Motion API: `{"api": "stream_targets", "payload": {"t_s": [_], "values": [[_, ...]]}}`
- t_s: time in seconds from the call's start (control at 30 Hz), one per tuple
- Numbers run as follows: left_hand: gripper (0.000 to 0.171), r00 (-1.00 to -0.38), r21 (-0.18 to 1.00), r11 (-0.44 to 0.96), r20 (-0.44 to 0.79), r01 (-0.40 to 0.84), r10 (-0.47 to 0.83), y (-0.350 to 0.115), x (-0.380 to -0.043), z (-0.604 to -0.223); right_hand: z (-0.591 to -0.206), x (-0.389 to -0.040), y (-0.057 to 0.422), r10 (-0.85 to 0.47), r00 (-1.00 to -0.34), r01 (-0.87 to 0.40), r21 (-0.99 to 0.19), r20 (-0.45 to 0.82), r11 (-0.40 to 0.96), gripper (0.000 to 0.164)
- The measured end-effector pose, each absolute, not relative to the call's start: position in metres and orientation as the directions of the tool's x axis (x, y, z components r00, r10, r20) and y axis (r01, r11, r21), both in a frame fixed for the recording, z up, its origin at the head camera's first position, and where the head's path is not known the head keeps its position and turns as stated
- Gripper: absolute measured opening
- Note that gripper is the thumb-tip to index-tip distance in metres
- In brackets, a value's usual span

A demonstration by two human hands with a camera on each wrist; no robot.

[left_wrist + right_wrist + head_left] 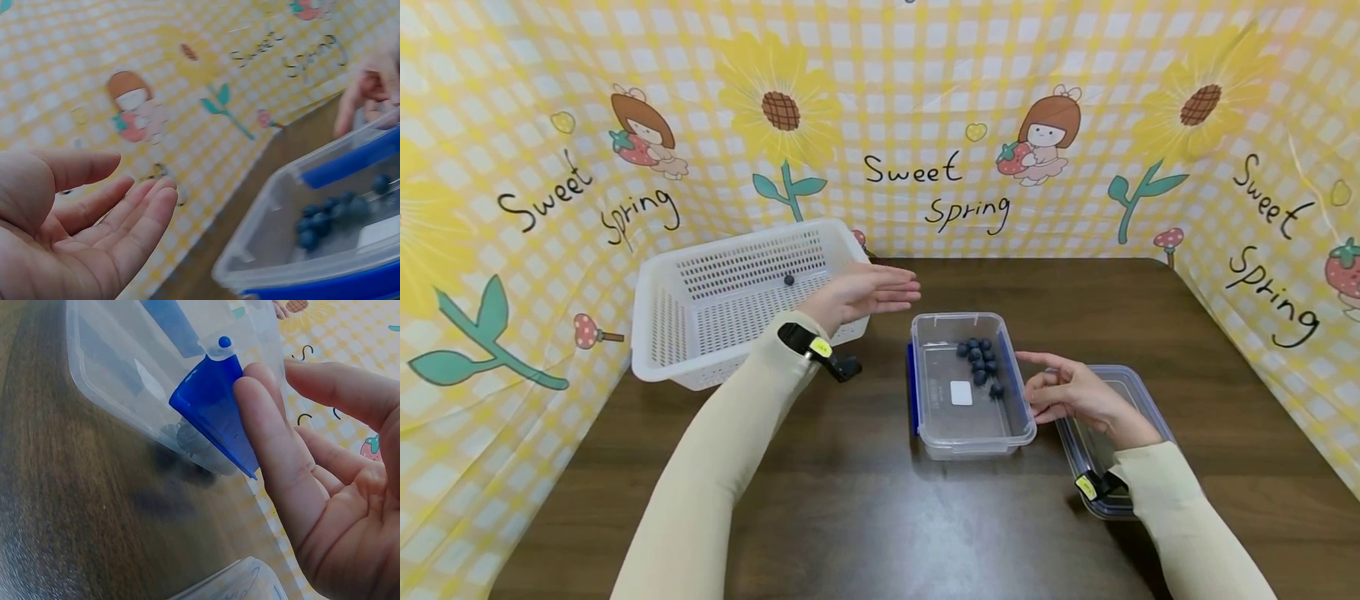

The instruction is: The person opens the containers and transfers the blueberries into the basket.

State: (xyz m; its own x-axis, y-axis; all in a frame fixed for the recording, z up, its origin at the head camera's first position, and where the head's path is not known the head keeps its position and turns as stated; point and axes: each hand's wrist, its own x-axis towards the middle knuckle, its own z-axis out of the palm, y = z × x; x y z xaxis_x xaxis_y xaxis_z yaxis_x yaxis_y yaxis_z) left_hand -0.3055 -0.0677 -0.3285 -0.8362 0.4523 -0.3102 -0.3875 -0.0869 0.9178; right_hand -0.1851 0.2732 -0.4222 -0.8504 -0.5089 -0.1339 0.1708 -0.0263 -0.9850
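My left hand (865,292) hovers over the table just beyond the basket's right end, palm facing right, fingers extended and holding nothing. To its right, a clear plastic food container (934,421) with blue latches stands uncovered. Several blueberries (976,355) are grouped toward its right side, near a white square label (961,392). At the container's right side is my right hand (1078,400). Its fingertips touch a hanging blue latch (209,400) in the right wrist view, without visibly gripping it. One blueberry (789,280) lies in the white perforated basket (658,367).
A clear lid (1150,408) with a bluish rim lies on the brown wooden table (865,517), partly under my right hand and wrist. Behind and beside the table hangs a yellow checked cloth (910,100) with printed sunflowers. The basket stands at the back left.
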Motion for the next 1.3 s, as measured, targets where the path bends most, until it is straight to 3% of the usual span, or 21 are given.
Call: {"api": "stream_targets", "payload": {"t_s": [0.8, 1.3], "values": [[0.038, -0.605, 0.824, 0.231, -0.543, -0.518, 0.582, 0.011, -0.269, -0.375, -0.421, -0.184, 0.273, -0.520, -0.845, 0.170, -0.985, -0.125, -0.039, 0.067], [0.032, -0.599, 0.821, 0.361, -0.570, -0.443, 0.563, 0.038, -0.252, -0.397, -0.423, -0.184, 0.274, -0.517, -0.849, 0.159, -0.986, -0.111, -0.049, 0.061]]}}
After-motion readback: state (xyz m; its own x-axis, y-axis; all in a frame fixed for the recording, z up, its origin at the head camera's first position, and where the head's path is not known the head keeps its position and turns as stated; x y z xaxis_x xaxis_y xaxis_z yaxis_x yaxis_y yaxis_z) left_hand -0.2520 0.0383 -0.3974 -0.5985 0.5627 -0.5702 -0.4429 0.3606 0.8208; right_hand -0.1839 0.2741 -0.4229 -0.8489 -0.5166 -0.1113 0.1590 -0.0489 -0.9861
